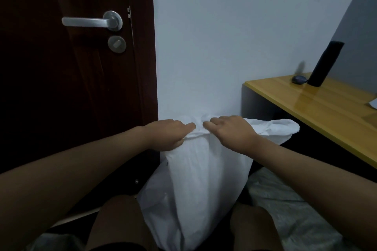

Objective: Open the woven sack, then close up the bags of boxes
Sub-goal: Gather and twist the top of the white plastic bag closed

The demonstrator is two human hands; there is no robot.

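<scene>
- The left hand (167,133) pinches the gathered mouth of the white woven sack (195,179), fingers curled into the fabric.
- The sack stands between the person's knees, against the wall.
- The right hand (230,132) grips the mouth just beside the left.
- Best to pull the two grips apart evenly, so the sack stays upright.
- No readable writing shows.

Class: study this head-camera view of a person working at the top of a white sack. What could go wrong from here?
1. The left hand and right hand both pinch the bunched mouth of the white woven sack; pulling apart hard might tear it or break the grip.
2. The sack stands tall between the knees, so tugging could tip it toward the wooden desk or the door.
</scene>
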